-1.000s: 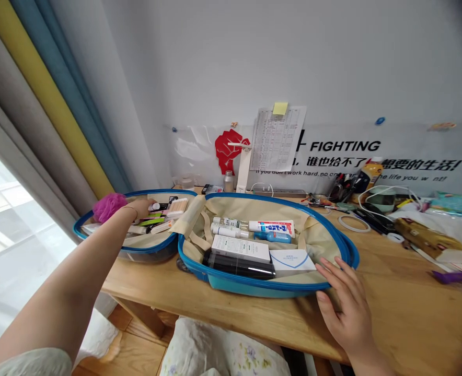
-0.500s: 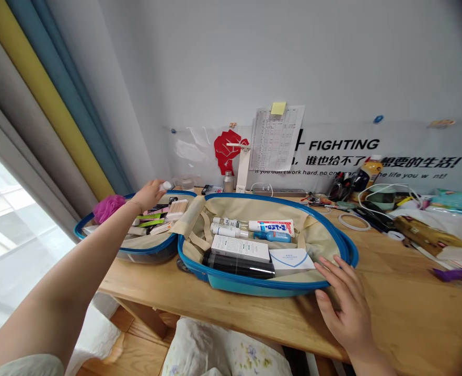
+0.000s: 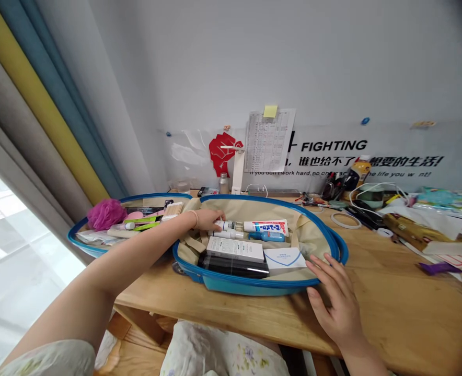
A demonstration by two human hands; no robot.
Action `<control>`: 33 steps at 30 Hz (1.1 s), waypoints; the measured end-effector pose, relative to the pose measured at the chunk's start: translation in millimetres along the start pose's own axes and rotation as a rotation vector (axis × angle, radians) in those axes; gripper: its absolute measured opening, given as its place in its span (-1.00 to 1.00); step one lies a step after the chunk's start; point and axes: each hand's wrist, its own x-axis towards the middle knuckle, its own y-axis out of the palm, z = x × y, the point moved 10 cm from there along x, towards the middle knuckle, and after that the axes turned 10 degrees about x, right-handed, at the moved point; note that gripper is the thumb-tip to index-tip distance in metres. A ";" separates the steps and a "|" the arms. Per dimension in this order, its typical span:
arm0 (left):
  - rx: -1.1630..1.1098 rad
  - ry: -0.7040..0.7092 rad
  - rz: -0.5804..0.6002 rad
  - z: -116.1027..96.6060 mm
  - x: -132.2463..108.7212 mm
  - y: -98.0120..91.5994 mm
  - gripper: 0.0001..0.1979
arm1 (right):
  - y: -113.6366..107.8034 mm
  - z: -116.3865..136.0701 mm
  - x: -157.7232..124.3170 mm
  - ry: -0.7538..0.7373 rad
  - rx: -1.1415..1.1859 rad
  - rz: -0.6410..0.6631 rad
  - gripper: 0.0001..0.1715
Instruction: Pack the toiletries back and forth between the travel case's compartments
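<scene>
An open blue suitcase (image 3: pixel 231 286) with a beige lining lies on the wooden desk. My left hand (image 3: pixel 209 219) reaches into its right half, fingers closed on a small white container (image 3: pixel 220 225) partly hidden by them. Just beside it are a white tube (image 3: pixel 229 234) and a clear bottle (image 3: pixel 237 226). Toothpaste (image 3: pixel 268 225), a blue bottle (image 3: pixel 270 236), a white box (image 3: pixel 234 249), a black case (image 3: pixel 233 265) and a flat white box (image 3: pixel 285 257) lie there too. My right hand (image 3: pixel 335 300) is open, fingers spread at the suitcase's front right rim.
The suitcase's left half holds a purple bath puff (image 3: pixel 106 214), cotton swabs (image 3: pixel 172 210) and green-packed items (image 3: pixel 147 224). Behind stand a metallic bottle (image 3: pixel 223 184) and a white lamp (image 3: pixel 238 172). Tape (image 3: pixel 346 220), cables and papers clutter the desk's right. Curtains (image 3: pixel 54 104) hang at left.
My left hand has moved right, from above the suitcase's left half into the right half, with the small white container. My right hand stays at the rim. The view has shifted slightly.
</scene>
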 end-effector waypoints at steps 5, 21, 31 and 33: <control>-0.010 -0.003 0.019 4.2 9.2 12.6 -0.54 | -0.1 -0.3 -0.7 0.000 0.000 0.000 -0.48; -0.088 0.006 -0.140 19.8 -19.9 -15.2 -0.44 | 0.0 -2.9 -1.3 0.003 0.015 -0.011 -0.48; -0.087 -0.594 -0.207 195.8 -133.6 -7.3 -0.27 | -0.1 -2.5 -0.7 -0.001 0.011 -0.011 -0.49; -0.069 -0.565 -0.136 195.3 -131.7 13.1 -0.16 | 0.5 -2.8 -0.6 0.001 0.007 -0.007 -0.49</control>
